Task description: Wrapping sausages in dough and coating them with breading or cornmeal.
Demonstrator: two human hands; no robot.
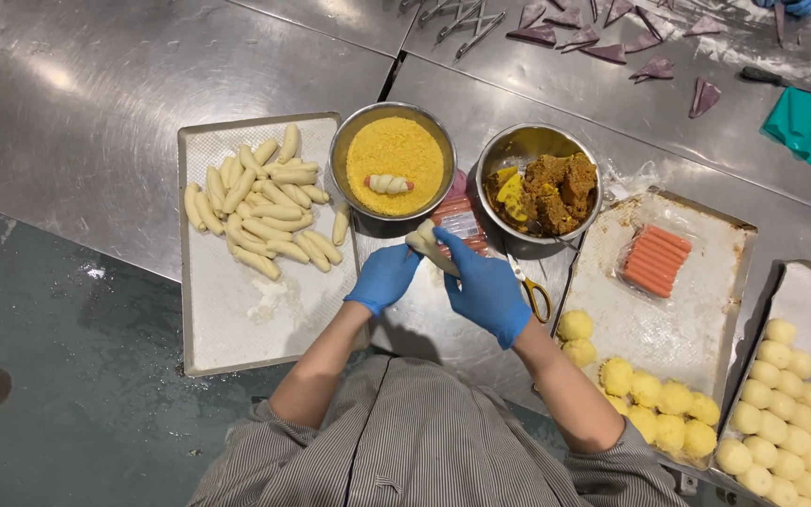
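Left hand (383,278): your fingers are closed on the near end of the dough roll (427,248).
Right hand (482,286): your fingers wrap the roll's other side, closed over it.
Roll position: held above the tabletop (96,113), just below the crumb bowl (392,161).
Advice: keep the seam pinched shut and both ends covered; press evenly, in my judgement.
Bowl: one wrapped piece (388,184) lies on the crumbs.
Left tray (237,319): finished rolls (260,202) piled at the far end.

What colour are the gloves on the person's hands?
Blue, on both the left hand and right hand; head view.
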